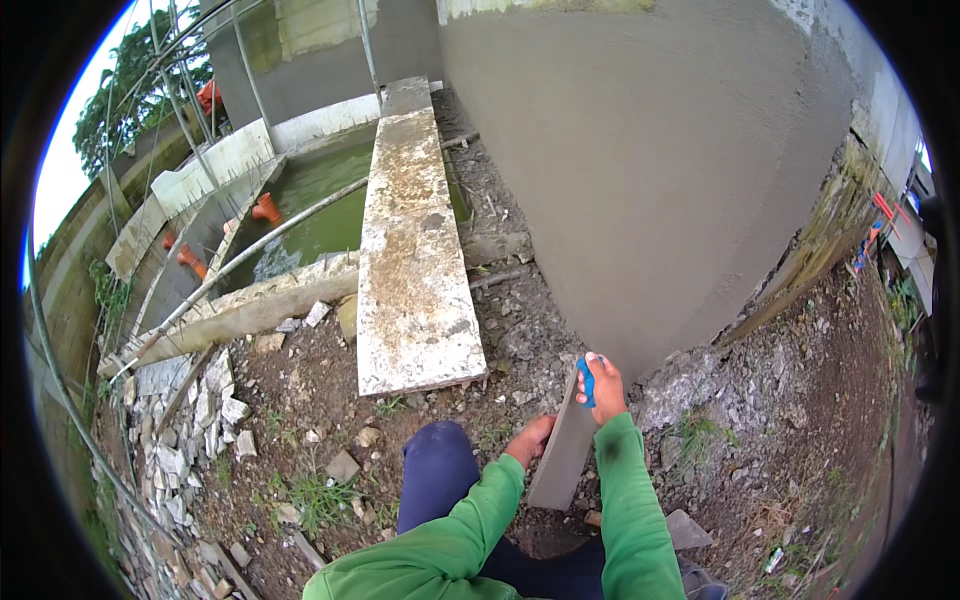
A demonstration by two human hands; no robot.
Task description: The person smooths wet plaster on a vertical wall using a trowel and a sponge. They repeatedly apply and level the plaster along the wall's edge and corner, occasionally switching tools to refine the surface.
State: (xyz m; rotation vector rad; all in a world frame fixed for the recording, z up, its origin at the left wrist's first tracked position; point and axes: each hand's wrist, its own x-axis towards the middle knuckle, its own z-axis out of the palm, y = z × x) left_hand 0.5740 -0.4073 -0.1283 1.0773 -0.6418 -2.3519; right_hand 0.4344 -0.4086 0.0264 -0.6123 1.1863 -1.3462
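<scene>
A long, flat, grey board (563, 455) slants between my forearms, its upper end close to the foot of the freshly plastered wall (640, 180). At that upper end my right hand (606, 392) is closed around a small, soft-looking blue piece (586, 381), possibly a sponge, pressed against the board's edge. Lower down, my left hand (532, 440) grips the board's left edge, its fingertips partly hidden. Smooth, damp-looking grey plaster covers the wall.
A dirty white plank (415, 290) runs across a basin of green water (315, 195). A pole (250, 250) crosses the basin beside orange pipes (267, 208). Broken stones (200, 420) lie at left; a flat stone piece (688, 530) lies near my right forearm.
</scene>
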